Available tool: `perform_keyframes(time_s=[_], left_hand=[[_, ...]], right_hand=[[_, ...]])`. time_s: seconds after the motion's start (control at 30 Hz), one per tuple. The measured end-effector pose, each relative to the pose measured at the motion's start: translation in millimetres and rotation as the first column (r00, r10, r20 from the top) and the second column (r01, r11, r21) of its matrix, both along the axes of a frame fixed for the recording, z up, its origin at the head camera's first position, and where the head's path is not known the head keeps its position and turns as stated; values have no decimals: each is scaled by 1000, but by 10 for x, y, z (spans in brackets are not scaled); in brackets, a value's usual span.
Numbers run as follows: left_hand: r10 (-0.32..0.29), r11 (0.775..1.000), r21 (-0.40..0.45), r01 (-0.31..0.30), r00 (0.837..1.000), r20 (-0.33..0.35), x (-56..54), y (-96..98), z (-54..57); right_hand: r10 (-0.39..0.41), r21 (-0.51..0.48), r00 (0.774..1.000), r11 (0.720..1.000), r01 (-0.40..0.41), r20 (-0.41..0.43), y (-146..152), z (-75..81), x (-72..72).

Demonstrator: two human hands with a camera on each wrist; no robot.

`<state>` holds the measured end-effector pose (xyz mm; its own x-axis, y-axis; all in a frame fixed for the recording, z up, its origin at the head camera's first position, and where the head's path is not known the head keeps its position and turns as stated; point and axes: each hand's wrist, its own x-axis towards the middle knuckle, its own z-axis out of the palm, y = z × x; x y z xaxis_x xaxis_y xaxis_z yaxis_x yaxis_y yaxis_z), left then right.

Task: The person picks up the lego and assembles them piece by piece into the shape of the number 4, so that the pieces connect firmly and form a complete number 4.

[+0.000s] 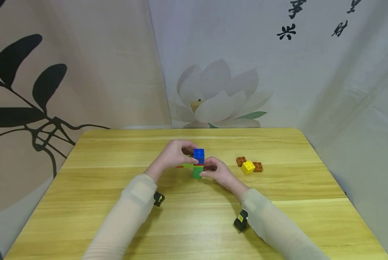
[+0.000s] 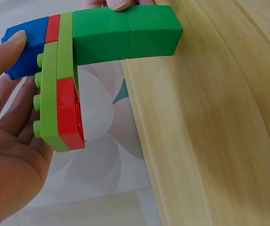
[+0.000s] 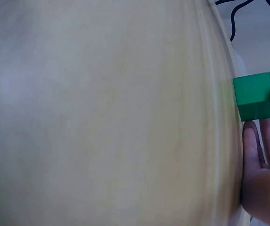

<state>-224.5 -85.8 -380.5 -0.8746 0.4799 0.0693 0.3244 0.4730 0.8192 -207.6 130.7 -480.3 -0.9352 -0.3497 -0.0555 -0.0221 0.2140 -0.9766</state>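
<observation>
A toy building-brick structure stands upright in the middle of the table, with both hands on it. My left hand (image 1: 172, 155) pinches the blue brick (image 1: 198, 154) at its top between thumb and fingers. Beneath the blue come a thin red piece (image 2: 52, 29) and lime-green pieces (image 2: 50, 103) that stick out sideways, with another red piece (image 2: 69, 113) under their outer end. Two stacked green bricks (image 2: 102, 37) form the column below. My right hand (image 1: 221, 176) grips these green bricks, thumb on one face, as the right wrist view also shows.
To the right on the wooden table (image 1: 194, 224) lie a yellow brick (image 1: 248, 167) and two brown bricks (image 1: 241, 161), close together. A printed cloth (image 1: 116, 72) hangs behind the table's far edge.
</observation>
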Motion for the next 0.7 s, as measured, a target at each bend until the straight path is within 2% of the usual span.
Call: perform_keyframes(time_s=[0.23,0.7], left_hand=[[-5,1000,-2,5,1000,-26,-2,2,-20],[-1,999,-48,-1,999,-45,19,-8,-19]], right_hand=[[7,-22,1000,1000,-8,-17,6,3,-1],[8,0,1000,1000,-8,-11,-4,24,10]])
